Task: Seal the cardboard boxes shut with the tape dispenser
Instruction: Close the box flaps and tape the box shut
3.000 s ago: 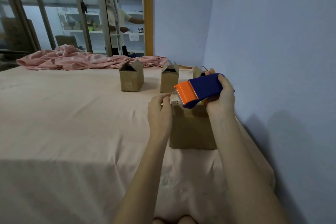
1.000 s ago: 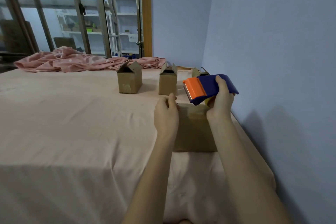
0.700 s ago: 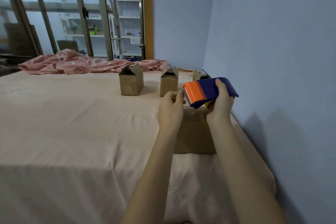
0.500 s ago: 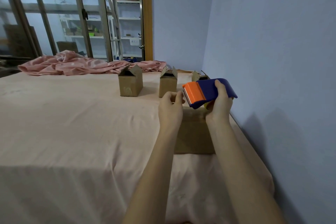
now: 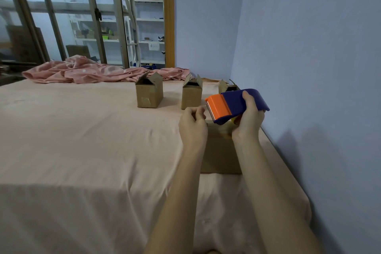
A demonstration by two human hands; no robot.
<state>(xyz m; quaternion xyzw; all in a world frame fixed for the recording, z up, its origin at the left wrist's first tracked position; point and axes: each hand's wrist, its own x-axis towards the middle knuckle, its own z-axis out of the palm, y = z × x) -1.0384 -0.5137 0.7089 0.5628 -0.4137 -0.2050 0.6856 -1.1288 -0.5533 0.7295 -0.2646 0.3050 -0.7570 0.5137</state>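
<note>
Tape dispenser, blue and orange hard plastic, looks light and sits in the right hand, fingers wrapped round its blue body above the near cardboard box, while the left hand curls beside its orange end, maybe pinching tape.

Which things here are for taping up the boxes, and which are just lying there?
For the job:
- tape dispenser, held in the right hand
- left hand, by its orange end
- near box
- three open boxes behind

Just lying there:
- crumpled pink cloth
- shelves behind the glass
</note>
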